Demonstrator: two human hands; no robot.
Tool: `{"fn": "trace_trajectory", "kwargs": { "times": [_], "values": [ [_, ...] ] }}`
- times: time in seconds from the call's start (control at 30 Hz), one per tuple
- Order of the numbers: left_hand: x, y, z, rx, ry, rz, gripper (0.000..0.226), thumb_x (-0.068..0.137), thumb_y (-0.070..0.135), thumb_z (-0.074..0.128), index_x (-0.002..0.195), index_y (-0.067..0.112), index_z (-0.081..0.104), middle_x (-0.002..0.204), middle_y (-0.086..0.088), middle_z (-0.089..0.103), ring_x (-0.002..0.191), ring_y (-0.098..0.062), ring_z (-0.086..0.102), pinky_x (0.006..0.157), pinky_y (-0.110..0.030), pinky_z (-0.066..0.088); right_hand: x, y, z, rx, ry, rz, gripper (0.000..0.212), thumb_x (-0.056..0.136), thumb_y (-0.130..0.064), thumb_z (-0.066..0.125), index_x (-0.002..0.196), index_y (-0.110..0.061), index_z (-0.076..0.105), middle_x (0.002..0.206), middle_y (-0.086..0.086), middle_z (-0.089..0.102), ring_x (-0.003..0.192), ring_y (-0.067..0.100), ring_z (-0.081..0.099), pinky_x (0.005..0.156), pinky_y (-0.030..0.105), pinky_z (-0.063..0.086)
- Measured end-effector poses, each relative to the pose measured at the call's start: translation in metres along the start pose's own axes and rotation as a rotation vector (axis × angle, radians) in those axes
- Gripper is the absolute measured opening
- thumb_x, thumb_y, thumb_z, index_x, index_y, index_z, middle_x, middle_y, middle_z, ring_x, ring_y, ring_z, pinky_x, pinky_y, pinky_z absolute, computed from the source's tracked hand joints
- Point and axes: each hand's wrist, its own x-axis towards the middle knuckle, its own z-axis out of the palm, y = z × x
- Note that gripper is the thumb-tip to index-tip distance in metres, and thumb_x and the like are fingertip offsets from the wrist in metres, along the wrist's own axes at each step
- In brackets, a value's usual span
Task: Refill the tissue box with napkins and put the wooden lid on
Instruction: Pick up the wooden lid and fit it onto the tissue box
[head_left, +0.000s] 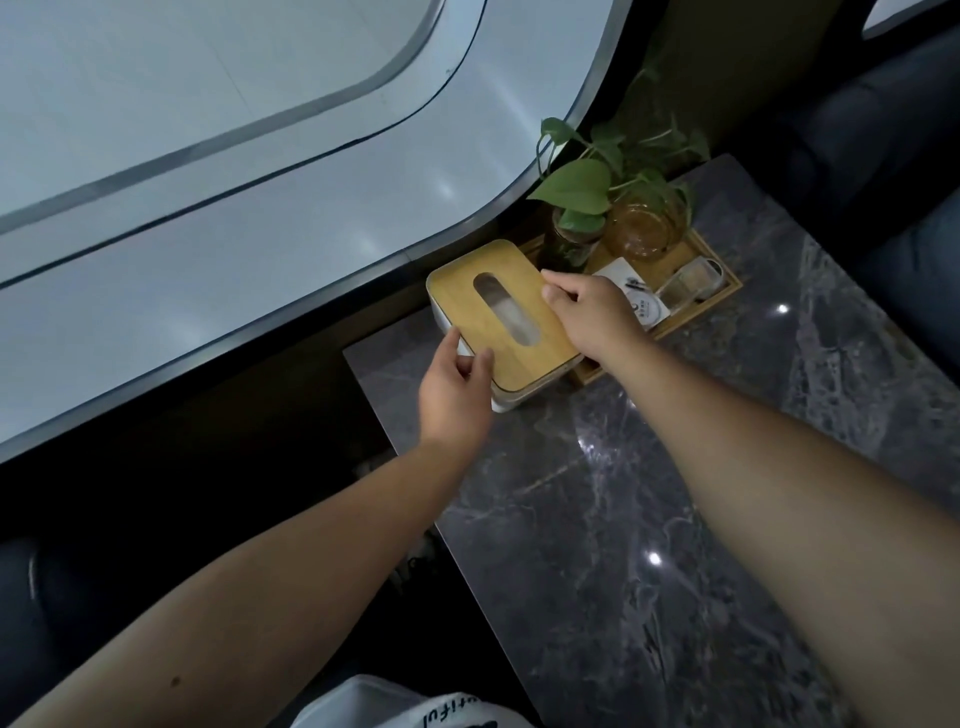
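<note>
A white tissue box (506, 401) stands at the far left corner of the dark marble table (649, 519). The wooden lid (462, 296) lies on top of it, and pale napkin paper shows through its oval slot (506, 309). My left hand (454, 389) grips the near left edge of the lid and box, thumb on the wood. On the opposite long edge my right hand (587, 309) holds the lid with its fingers curled over the rim.
Right behind the box a wooden tray (691, 312) carries a potted green plant (576, 208), an amber glass jar (644, 226), a small clear container (691, 283) and a white card (641, 306). A glass railing runs along the left. Dark seating lies to the right.
</note>
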Motion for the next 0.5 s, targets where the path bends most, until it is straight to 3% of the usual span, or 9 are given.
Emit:
{"fn": "trace_trajectory", "kwargs": {
  "times": [0.5],
  "values": [
    [-0.001, -0.001, -0.002, 0.044, 0.007, 0.023, 0.058, 0.099, 0.030, 0.052, 0.151, 0.022, 0.027, 0.074, 0.009, 0.052, 0.071, -0.005, 0.055, 0.066, -0.016, 0.043, 0.005, 0.006, 0.012, -0.176, 0.091, -0.094, 0.039, 0.099, -0.038, 0.043, 0.134, -0.026, 0.054, 0.131, 0.005, 0.060, 0.119, 0.024, 0.054, 0.093, 0.038, 0.048]
  ]
}}
